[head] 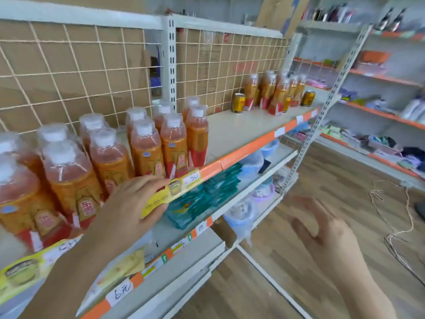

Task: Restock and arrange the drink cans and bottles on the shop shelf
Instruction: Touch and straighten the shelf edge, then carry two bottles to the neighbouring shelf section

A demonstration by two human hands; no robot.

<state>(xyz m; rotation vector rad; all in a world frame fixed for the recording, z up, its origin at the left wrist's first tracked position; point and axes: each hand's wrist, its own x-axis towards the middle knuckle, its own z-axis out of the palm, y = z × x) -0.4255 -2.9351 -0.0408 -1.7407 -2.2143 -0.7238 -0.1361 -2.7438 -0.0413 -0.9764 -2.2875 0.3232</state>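
Nearest me, the left hand (133,203) pinches the yellow label strip (174,187) on the shelf's front lip, fingers over the top and thumb beneath. The right hand (322,229) hangs free over the wooden floor, blurred, fingers loosely spread and holding nothing.

I'd say the front row is being tidied. The free hand would do best to push each bottle low on its body, since they are tall, narrow and packed close, so a nudge near the cap could topple several. Labels should face the aisle, and bases should stay behind the lip.

The near bottles (147,148) are clear plastic with white caps, glossy orange-and-red wraps and amber drink inside, standing upright in rows on the shelf (241,132). Its pale, smooth board lies bare in the middle, which looks like the room left to fill.

Farther along stands a looser cluster of far bottles (266,90) with small gold cans (238,102) among them. A wire grid (69,65) backed by cardboard closes the rear.
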